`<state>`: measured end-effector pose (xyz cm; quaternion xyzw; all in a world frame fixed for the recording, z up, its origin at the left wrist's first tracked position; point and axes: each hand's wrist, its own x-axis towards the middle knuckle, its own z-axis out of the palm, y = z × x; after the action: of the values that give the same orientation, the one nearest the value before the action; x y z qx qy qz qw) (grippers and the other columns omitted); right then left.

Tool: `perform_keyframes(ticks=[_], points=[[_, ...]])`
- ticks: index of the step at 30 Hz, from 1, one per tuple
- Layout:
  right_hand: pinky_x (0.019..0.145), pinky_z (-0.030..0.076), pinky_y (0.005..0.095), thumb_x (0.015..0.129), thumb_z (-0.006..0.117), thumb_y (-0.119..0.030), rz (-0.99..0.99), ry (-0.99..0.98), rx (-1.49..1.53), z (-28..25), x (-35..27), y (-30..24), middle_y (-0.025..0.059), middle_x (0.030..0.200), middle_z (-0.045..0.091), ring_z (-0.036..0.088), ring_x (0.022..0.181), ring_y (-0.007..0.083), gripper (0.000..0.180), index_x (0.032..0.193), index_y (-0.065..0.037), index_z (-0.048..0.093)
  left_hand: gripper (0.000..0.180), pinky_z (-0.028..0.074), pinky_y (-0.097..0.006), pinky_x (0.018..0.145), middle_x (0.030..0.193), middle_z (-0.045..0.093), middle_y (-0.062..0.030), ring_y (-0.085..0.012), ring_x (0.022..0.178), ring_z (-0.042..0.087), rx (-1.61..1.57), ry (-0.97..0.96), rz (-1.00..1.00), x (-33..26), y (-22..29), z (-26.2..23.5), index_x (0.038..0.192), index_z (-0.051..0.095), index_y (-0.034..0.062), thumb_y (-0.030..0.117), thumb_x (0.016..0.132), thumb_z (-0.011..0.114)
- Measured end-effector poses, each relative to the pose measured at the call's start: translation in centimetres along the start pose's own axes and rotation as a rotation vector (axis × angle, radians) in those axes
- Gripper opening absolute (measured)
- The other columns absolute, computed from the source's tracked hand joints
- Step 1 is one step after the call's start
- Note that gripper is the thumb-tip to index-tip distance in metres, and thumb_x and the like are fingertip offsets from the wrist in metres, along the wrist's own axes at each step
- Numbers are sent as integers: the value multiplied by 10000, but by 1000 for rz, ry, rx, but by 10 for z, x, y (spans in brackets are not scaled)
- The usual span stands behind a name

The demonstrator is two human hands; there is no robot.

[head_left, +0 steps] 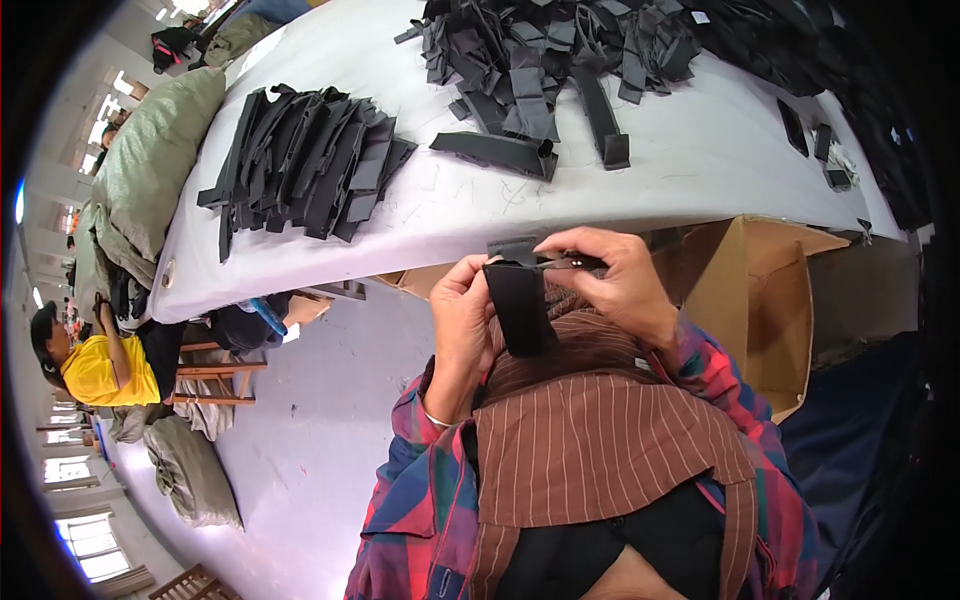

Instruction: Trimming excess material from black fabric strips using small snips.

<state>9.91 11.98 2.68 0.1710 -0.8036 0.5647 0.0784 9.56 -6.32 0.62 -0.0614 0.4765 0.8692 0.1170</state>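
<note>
My left hand (pixel 462 310) pinches the side of a black fabric strap (pixel 520 305) that hangs down in front of my chest. My right hand (pixel 625 280) grips the strap's top end, where a small dark piece, perhaps a buckle, sticks out between thumb and fingers. Both hands are held just below the near edge of the white table (pixel 640 170). On the table lie a neat stack of black straps (pixel 305 160) at the left and a loose heap of black straps (pixel 560 55) at the back middle.
An open cardboard box (pixel 770 300) stands under the table at my right. Grey-green stuffed sacks (pixel 150 160) lean at the table's left end and one lies on the floor (pixel 190 470). A person in a yellow top (pixel 100 370) sits at far left beside a wooden stool.
</note>
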Motion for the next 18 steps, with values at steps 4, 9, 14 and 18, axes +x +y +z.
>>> perform_keyframes(ticks=[4, 9, 14, 18], points=[[744, 463, 248, 791, 702, -74, -77, 165, -71, -10, -1, -13, 61, 858, 643, 576, 789, 134, 237, 1019, -23, 662, 94, 510, -207, 626, 831, 661, -47, -80, 687, 615, 2, 9, 103, -11, 7, -4, 917, 626, -16, 60, 916, 570], [676, 429, 309, 733, 730, -81, -321, 207, -406, -5, 2, -18, 49, 784, 618, 548, 700, 210, 239, 965, -64, 679, 96, 520, -222, 660, 837, 662, -48, -88, 712, 624, 29, -20, 136, -21, 11, -7, 916, 631, -18, 55, 917, 569], [601, 350, 324, 727, 740, -219, -478, 250, -575, 4, 3, -18, -15, 703, 546, 475, 620, 197, 185, 894, -157, 690, 114, 510, -212, 661, 875, 672, -53, -95, 746, 635, 15, -30, 145, -29, 12, -11, 956, 637, -11, 24, 881, 559], [599, 342, 321, 728, 737, -224, -484, 251, -604, 3, 1, -11, -20, 698, 533, 471, 621, 192, 176, 887, -166, 690, 130, 505, -206, 655, 880, 674, -53, -91, 744, 635, 18, -37, 133, -27, 9, -13, 972, 641, -12, 16, 864, 574]])
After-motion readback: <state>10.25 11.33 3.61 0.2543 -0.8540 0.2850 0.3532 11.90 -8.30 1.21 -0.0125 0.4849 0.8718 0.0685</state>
